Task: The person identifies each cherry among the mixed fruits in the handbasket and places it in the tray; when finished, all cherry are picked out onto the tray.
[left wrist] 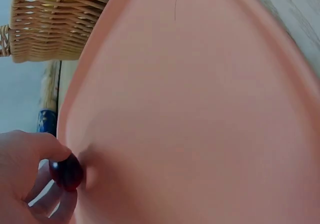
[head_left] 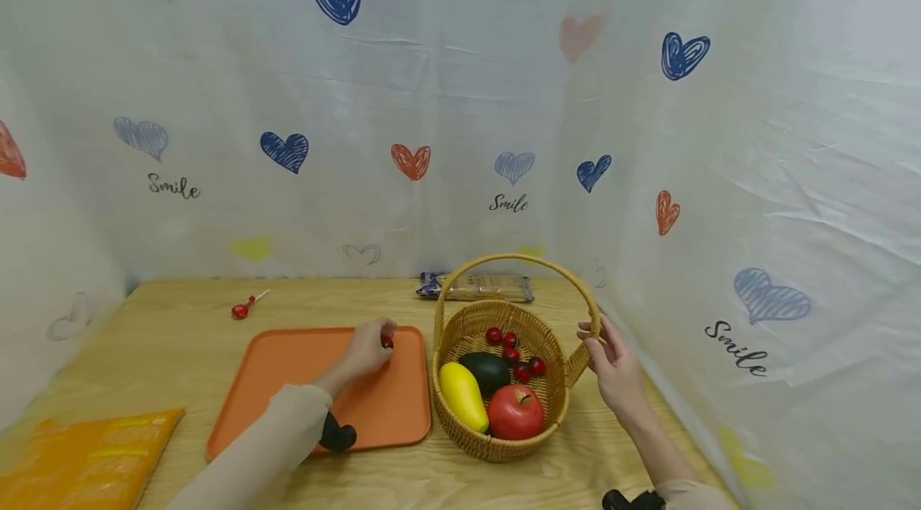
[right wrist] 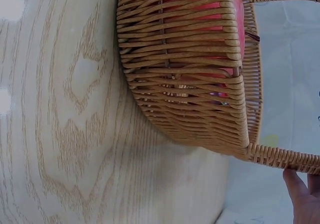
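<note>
My left hand [head_left: 368,348] is over the far right part of the orange tray [head_left: 288,362], pinching a dark red cherry [left wrist: 66,173] between thumb and fingers. To the tray's right stands a wicker basket [head_left: 496,446] with a tall arched handle [head_left: 460,274]. The right hand [head_left: 619,370] holds the right side of that handle low down, thumb in front and fingers behind. Inside the basket lie a yellow mango-like fruit [head_left: 463,396], a dark green avocado-like fruit [head_left: 486,373], a red apple [head_left: 516,412] and several cherries [head_left: 510,354].
Behind the basket lies a long clear and blue package [head_left: 489,287] along the curtain [head_left: 460,94]. A red lollipop [head_left: 241,310] rests at the back left of the wooden table [head_left: 165,342]. An orange packet [head_left: 86,462] occupies the near left corner.
</note>
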`<state>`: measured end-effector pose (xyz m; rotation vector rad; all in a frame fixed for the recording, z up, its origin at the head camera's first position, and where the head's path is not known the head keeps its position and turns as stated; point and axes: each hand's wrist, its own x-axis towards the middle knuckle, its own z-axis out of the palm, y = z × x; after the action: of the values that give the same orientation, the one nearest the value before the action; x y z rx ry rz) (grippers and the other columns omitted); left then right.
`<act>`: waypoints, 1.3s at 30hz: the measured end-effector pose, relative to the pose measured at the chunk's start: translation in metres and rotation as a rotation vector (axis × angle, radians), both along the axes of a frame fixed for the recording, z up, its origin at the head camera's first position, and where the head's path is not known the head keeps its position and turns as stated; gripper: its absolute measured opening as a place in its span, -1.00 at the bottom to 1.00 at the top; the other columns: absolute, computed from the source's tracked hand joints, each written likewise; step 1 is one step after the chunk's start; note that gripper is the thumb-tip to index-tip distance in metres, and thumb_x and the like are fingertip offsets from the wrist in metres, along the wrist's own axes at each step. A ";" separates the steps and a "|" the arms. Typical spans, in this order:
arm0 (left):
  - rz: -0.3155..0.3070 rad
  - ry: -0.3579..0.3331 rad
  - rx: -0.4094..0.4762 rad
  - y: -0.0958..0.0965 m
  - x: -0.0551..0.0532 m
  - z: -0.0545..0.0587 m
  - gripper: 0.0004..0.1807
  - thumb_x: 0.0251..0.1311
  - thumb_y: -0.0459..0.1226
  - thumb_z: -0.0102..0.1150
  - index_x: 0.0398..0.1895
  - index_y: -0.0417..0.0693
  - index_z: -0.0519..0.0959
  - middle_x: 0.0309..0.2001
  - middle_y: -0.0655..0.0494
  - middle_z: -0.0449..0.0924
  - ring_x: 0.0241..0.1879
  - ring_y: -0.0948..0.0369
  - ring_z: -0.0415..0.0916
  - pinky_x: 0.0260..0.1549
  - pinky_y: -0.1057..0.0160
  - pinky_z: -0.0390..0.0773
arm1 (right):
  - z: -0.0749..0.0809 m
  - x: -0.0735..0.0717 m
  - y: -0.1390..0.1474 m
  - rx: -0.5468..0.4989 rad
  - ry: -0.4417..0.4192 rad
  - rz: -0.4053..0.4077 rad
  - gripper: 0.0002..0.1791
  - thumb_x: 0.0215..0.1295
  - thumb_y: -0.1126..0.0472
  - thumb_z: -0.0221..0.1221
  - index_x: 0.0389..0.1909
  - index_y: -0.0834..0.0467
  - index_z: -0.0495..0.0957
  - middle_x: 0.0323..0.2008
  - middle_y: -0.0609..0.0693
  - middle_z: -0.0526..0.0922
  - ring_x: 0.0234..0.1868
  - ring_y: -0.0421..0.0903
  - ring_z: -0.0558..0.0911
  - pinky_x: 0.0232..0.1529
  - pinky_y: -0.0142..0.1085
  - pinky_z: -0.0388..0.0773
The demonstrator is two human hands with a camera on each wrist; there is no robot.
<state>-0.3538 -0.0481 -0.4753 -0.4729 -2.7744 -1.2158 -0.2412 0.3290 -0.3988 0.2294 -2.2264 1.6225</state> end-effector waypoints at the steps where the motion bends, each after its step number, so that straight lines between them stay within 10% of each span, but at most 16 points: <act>1: 0.008 0.001 -0.009 -0.002 0.001 -0.001 -0.62 0.03 -0.56 0.23 -0.01 -0.34 0.51 -0.15 -0.12 0.56 -0.12 -0.01 0.51 -0.19 0.06 0.54 | -0.001 -0.001 -0.001 -0.004 -0.001 0.007 -0.51 0.48 0.24 -0.08 0.37 0.24 0.16 0.16 0.25 0.37 0.08 -0.26 0.49 -0.09 -0.41 0.52; 13: -0.009 0.063 0.107 0.013 0.013 0.023 -0.66 0.10 -0.42 0.26 0.00 -0.17 0.57 -0.07 -0.05 0.59 -0.03 0.00 0.51 -0.14 0.05 0.54 | 0.003 0.006 0.009 0.012 -0.011 -0.010 -0.49 0.49 0.21 -0.09 0.38 0.25 0.13 0.15 0.24 0.33 0.07 -0.33 0.48 -0.09 -0.44 0.51; 23: -0.230 0.037 0.331 0.044 0.042 0.051 -0.76 0.17 -0.44 0.17 -0.08 -0.24 0.57 -0.20 -0.06 0.61 -0.22 0.13 0.54 -0.25 0.27 0.56 | 0.003 0.003 0.019 0.055 0.020 -0.010 -0.48 0.49 0.23 -0.09 0.39 0.27 0.11 0.13 0.19 0.37 0.07 -0.34 0.48 -0.13 -0.44 0.53; 39: -0.452 -0.011 0.335 0.130 0.072 0.068 -0.81 0.18 -0.36 0.23 -0.12 -0.08 0.59 -0.25 0.10 0.61 -0.29 0.35 0.52 -0.31 0.40 0.53 | -0.002 -0.001 0.003 0.029 -0.008 0.012 -0.49 0.49 0.21 -0.09 0.39 0.24 0.13 0.17 0.26 0.34 0.09 -0.31 0.47 -0.09 -0.41 0.53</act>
<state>-0.2821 0.0822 -0.4070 -1.0949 -2.4658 -1.7291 -0.2425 0.3322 -0.4010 0.2450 -2.2605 1.6010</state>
